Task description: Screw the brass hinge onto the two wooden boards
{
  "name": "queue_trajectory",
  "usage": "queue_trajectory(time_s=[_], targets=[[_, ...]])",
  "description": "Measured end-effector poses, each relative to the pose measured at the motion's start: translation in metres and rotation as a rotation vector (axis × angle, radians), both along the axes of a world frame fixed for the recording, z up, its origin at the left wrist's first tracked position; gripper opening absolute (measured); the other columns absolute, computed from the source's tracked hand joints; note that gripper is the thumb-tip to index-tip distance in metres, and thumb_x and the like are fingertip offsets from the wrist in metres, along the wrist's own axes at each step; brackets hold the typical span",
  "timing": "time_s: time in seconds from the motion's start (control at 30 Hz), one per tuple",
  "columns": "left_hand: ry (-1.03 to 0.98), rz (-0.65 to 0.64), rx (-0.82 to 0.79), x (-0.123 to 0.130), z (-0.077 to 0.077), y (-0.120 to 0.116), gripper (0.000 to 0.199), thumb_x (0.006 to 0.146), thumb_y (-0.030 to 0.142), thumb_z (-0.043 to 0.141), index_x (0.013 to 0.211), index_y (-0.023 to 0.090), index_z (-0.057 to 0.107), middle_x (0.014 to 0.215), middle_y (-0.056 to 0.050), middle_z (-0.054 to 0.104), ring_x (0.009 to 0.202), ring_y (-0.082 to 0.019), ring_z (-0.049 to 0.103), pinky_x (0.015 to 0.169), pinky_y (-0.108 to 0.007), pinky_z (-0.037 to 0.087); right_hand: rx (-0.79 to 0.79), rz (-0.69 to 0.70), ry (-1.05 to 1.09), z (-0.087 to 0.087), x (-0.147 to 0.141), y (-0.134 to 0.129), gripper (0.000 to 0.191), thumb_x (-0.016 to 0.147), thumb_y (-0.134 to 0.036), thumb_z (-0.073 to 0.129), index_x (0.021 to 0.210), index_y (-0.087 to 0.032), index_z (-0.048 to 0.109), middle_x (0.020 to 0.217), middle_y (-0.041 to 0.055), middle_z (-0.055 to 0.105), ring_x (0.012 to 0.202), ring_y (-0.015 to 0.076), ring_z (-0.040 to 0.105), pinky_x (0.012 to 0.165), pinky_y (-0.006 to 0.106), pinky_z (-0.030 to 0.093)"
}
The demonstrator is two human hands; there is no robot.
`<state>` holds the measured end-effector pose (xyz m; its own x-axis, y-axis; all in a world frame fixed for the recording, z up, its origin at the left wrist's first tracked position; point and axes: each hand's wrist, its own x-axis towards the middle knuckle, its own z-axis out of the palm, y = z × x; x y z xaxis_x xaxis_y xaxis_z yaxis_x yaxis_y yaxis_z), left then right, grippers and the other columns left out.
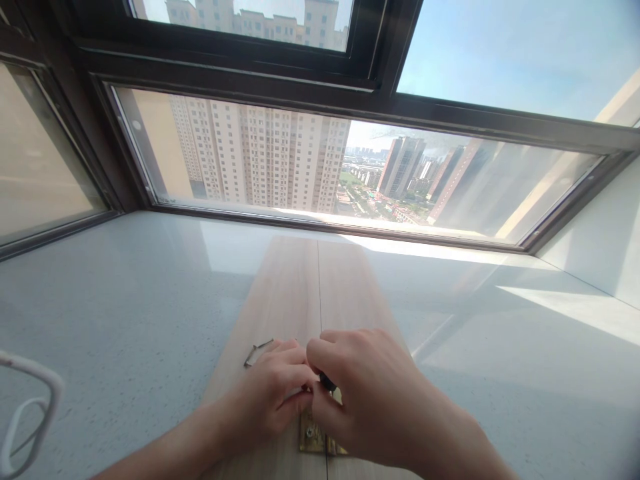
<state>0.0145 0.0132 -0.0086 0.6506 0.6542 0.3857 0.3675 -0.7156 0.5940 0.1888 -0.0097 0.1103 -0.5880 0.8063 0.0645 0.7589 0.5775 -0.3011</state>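
Brass-coloured, one hinge [311,443] bridges the seam between two pale wooden boards [280,287], just under the person's fingers and partly covered by them. One screw head [309,433] shows on its near left part. The right hand [367,393] closes its thumb and fingers around one black object [327,383]; the left hand [280,380] curls against it, any grip hidden. Just beyond the left hand lie small metal pieces [249,358], hard to count, then one speckled sill [165,300] and dark-framed windows [240,77].
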Motion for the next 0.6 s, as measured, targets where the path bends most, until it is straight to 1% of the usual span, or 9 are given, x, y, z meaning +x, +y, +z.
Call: queue_trajectory(time_s=[0.13, 0.3, 0.43, 0.6], targets=[[0.015, -0.016, -0.005, -0.0002, -0.0013, 0.0003, 0.010, 0.081, 0.017, 0.054, 0.074, 0.019, 0.060, 0.085, -0.004, 0.068, 0.084, -0.021, 0.057, 0.079, -0.035, 0.041, -0.028, 0.000, -0.003, -0.0019, 0.0006, 0.0025, 0.018, 0.072, -0.021, 0.058, 0.063, -0.018, 0.043, 0.061, -0.0043, 0.048, 0.053, 0.0097, 0.027, 0.051, 0.028, 0.013], [0.007, -0.013, -0.020, 0.0017, 0.0012, 0.0005, 0.012, 0.081, 0.020, 0.054, 0.073, 0.019, 0.063, 0.084, -0.004, 0.068, 0.082, -0.022, 0.057, 0.079, -0.036, 0.043, -0.030, 0.012, 0.004, -0.0048, 0.0018, 0.0028, 0.019, 0.071, -0.019, 0.058, 0.063, -0.018, 0.042, 0.061, -0.0047, 0.046, 0.054, 0.0095, 0.027, 0.051, 0.027, 0.014], [0.018, -0.021, -0.006, 0.0017, 0.0021, -0.0002, 0.014, 0.083, 0.020, 0.053, 0.072, 0.019, 0.062, 0.083, -0.005, 0.067, 0.080, -0.021, 0.057, 0.079, -0.036, 0.043, -0.042, 0.013, 0.002, -0.0033, 0.0012, 0.0018, 0.020, 0.071, -0.018, 0.059, 0.062, -0.018, 0.041, 0.060, -0.0051, 0.044, 0.054, 0.0094, 0.027, 0.050, 0.027, 0.014], [0.042, -0.037, 0.005, 0.0000, 0.0006, -0.0013, 0.012, 0.085, 0.019, 0.052, 0.077, 0.020, 0.061, 0.087, -0.004, 0.068, 0.083, -0.021, 0.057, 0.080, -0.034, 0.043, -0.042, 0.008, -0.008, -0.0015, 0.0001, 0.0021, 0.021, 0.072, -0.017, 0.058, 0.062, -0.017, 0.040, 0.060, -0.0051, 0.044, 0.054, 0.0091, 0.027, 0.051, 0.028, 0.014]])
